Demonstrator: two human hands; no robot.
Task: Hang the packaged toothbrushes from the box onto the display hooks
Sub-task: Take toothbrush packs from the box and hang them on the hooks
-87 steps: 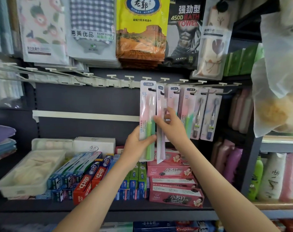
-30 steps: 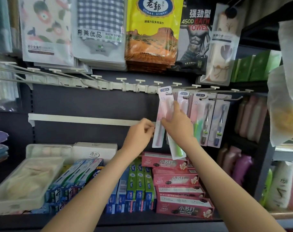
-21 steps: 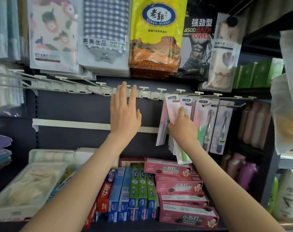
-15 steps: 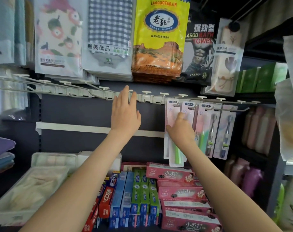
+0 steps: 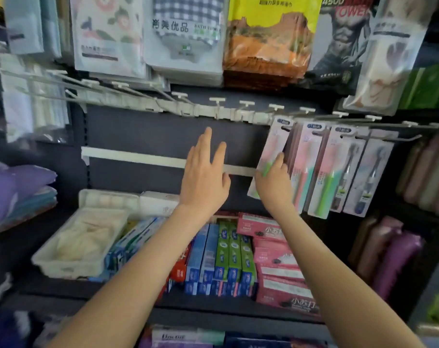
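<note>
Two hands are up in front of the shelf wall. The left hand (image 5: 204, 177) is wide open and holds nothing, with its fingers straight and spread and its palm toward the dark back panel (image 5: 143, 131). A white rail (image 5: 138, 156) runs across behind it.

The right hand (image 5: 273, 183), close beside the left, lies against the lower half of a pink packaged toothbrush (image 5: 273, 144). One finger stretches straight up the front of the pack. Whether the other fingers curl behind the card cannot be told. The pack hangs by its top from a hook just above the right hand and slants, with its bottom corner toward the left hand.

On the far side of the right hand, more toothbrush packs (image 5: 326, 172) hang in a tight row: pink and green ones first, then two with dark brushes. Above both hands runs the row of display hooks (image 5: 247, 104), and higher still hang bath towel packs (image 5: 266, 38).

Below the wrists, toothpaste boxes (image 5: 228, 257) stand on end on the shelf, with pink cartons (image 5: 276, 249) stacked beside them under the right forearm. Out past the left forearm sits a white tray (image 5: 80, 242). Past the right forearm stand purple bottles (image 5: 394, 259).
</note>
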